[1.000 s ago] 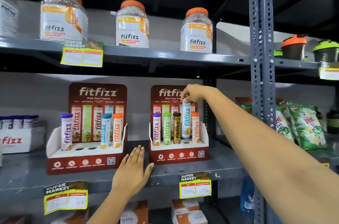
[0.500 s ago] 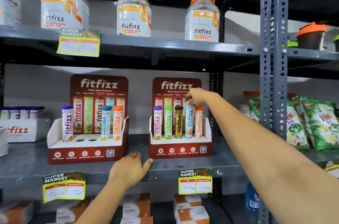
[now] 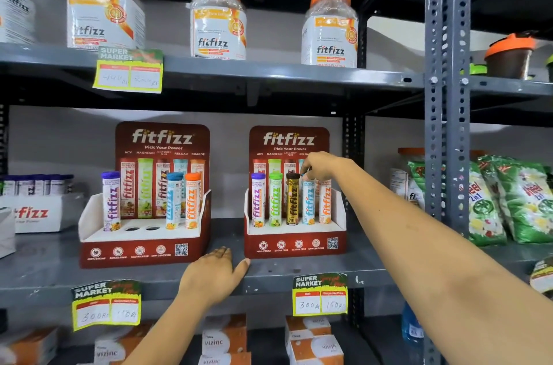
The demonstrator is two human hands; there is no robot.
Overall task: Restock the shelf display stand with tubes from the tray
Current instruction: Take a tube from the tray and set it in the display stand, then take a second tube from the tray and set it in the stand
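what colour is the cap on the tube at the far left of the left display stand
Purple; the cap tops the white tube in the left display stand, clearest in the head view.

We saw a shelf (image 3: 269, 275) of grey painted metal, matt and a little scuffed. The two display stands (image 3: 294, 245) looked like printed cardboard with a slight sheen, and their tubes (image 3: 276, 200) were glossy plastic. The jars (image 3: 218, 23) above were clear plastic with smooth orange lids.

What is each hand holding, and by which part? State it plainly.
The right hand pinches the cap end of the blue tube standing in the right display stand. The left hand holds nothing; it rests flat on the shelf edge.
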